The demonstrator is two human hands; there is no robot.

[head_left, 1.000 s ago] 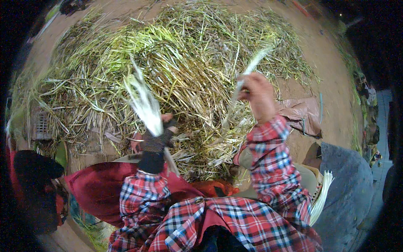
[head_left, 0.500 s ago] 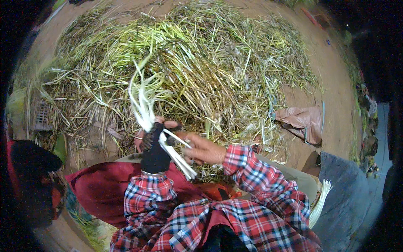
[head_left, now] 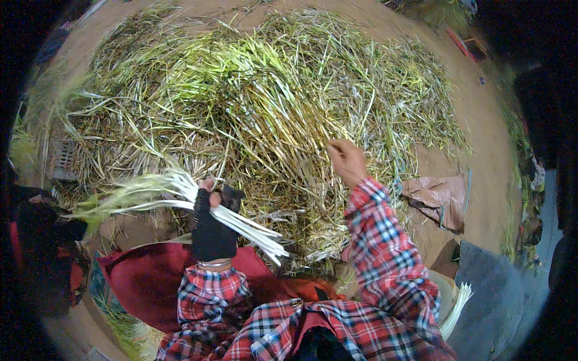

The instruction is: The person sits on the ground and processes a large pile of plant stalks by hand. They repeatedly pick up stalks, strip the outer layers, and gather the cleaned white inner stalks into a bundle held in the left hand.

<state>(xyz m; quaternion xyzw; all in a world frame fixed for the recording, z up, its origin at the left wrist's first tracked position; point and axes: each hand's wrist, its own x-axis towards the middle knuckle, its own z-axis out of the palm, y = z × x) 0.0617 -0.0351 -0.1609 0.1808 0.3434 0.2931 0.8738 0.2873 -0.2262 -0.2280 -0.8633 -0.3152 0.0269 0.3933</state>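
Observation:
My left hand, in a black fingerless glove, is closed around a bunch of white-stemmed leafy stalks. Their white ends point to the lower right, and the pale leaves trail to the left, blurred by motion. My bare right hand is stretched forward over the right part of a heap of cut stalks and leaves. Its fingers are curled together; what they hold, if anything, is hidden. Green, yellowish and brown stalks lie tangled in the heap.
A brown plastic sheet lies on the ground at the right. Another white-stemmed bunch rests near my right elbow, beside a grey cloth. Dark red fabric spreads under my left arm. A plastic crate shows at the far left.
My right hand has left the bunch and moved forward and right to the heap. In my left hand the bunch has swung, its leaves now pointing left instead of forward.

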